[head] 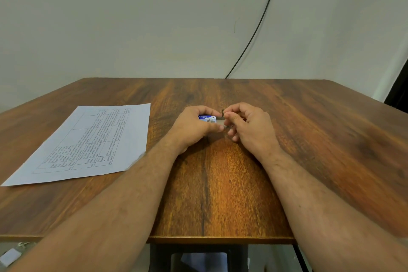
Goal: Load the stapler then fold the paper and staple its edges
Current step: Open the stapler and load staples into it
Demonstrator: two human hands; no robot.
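Note:
My left hand (194, 127) grips a small blue and white staple box (207, 118) just above the middle of the wooden table (309, 139). My right hand (247, 125) meets it from the right, its thumb and fingers pinching the pale inner tray (220, 119) that sticks out of the box's right end. A small dark tab stands up between the two hands. A printed sheet of paper (88, 143) with a table of text lies flat on the left of the table. No stapler shows in this view.
A black cable (260, 20) runs down the pale wall to the table's far edge. Under the table's near edge are dark frame legs and some pale items on the floor.

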